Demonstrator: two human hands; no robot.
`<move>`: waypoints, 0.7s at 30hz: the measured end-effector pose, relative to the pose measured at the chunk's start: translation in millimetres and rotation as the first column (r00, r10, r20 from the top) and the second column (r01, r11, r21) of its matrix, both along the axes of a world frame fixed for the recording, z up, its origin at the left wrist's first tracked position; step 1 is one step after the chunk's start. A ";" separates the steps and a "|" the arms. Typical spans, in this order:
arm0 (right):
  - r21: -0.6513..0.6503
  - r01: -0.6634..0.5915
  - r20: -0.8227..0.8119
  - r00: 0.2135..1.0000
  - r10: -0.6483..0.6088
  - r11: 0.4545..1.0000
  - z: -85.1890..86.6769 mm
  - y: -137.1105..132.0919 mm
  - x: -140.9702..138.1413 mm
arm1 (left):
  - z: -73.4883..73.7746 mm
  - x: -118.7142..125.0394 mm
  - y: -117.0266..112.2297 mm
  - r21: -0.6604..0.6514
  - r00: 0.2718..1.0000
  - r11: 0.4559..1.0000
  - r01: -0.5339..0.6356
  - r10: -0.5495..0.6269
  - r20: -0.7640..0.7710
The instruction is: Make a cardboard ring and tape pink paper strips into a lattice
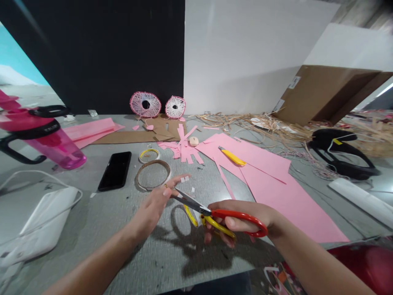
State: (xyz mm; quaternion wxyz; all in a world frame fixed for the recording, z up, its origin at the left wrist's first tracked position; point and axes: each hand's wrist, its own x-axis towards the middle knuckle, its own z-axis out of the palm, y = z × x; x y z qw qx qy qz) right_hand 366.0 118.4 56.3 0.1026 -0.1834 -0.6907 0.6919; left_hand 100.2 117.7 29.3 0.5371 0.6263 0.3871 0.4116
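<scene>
My right hand (pixel 242 215) is closed on a pair of scissors (pixel 196 205) with red handles, their blades pointing left and slightly apart. Beneath the scissors, at the same hand, are yellow curved pieces (pixel 219 229); whether they form one ring I cannot tell. My left hand (pixel 156 198) has its index finger stretched out, with small white squares (pixel 185 179) on the fingertip. The thumb is close to the blade tips. Just behind the left hand lies a brown cardboard-like ring (pixel 153 175), with a smaller yellow-lined tape roll (pixel 149 155) beyond it.
Pink paper sheets (pixel 294 209) spread across the right, with a yellow cutter (pixel 232 156) on them. Pink strips (pixel 184 149) lie mid-table. At left are a phone (pixel 115 171), a pink bottle (pixel 58 141) and a white power bank (pixel 46 221). Two woven discs (pixel 145 104) lean at the back.
</scene>
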 end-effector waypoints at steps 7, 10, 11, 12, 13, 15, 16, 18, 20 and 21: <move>0.161 -0.012 0.179 0.984 -0.017 0.987 9.6 1.3 2.8 | -2.3 0.2 1.5 -0.016 0.997 0.999 0.049 -0.048 0.059; 0.315 -0.001 0.243 0.967 -0.080 0.949 14.4 0.8 2.9 | -2.6 -0.2 1.6 -0.019 0.997 0.998 0.067 -0.066 0.044; 0.339 0.004 0.251 0.963 -0.094 0.941 16.2 0.0 2.7 | -2.6 -0.4 1.6 -0.019 0.997 0.998 0.064 -0.063 0.046; 0.353 0.006 0.263 0.959 -0.105 0.936 18.2 -0.9 2.3 | -2.7 -0.5 1.5 -0.018 0.997 0.998 0.061 -0.060 0.046; 0.360 0.008 0.278 0.954 -0.115 0.933 20.0 -1.9 1.9 | -2.8 -0.5 1.4 -0.014 0.997 0.998 0.057 -0.056 0.044; 0.372 0.008 0.318 0.939 -0.135 0.928 23.2 -3.8 1.1 | -2.9 -0.2 1.3 -0.003 0.998 0.999 0.048 -0.048 0.040; 0.380 0.005 0.333 0.932 -0.143 0.925 24.4 -4.6 0.8 | -2.7 0.3 1.1 0.002 0.998 0.999 0.043 -0.043 0.037; 0.398 -0.003 0.353 0.923 -0.151 0.917 25.4 -5.4 0.1 | -1.6 2.2 0.4 0.004 0.999 0.999 0.034 -0.034 0.035; 0.414 -0.015 0.368 0.918 -0.152 0.910 25.2 -5.5 -0.8 | 0.4 4.8 -0.8 -0.011 0.999 1.000 0.019 -0.018 0.048; 0.421 -0.021 0.374 0.915 -0.153 0.907 24.7 -5.4 -1.5 | 1.4 6.0 -1.4 -0.026 0.998 1.000 0.006 -0.005 0.064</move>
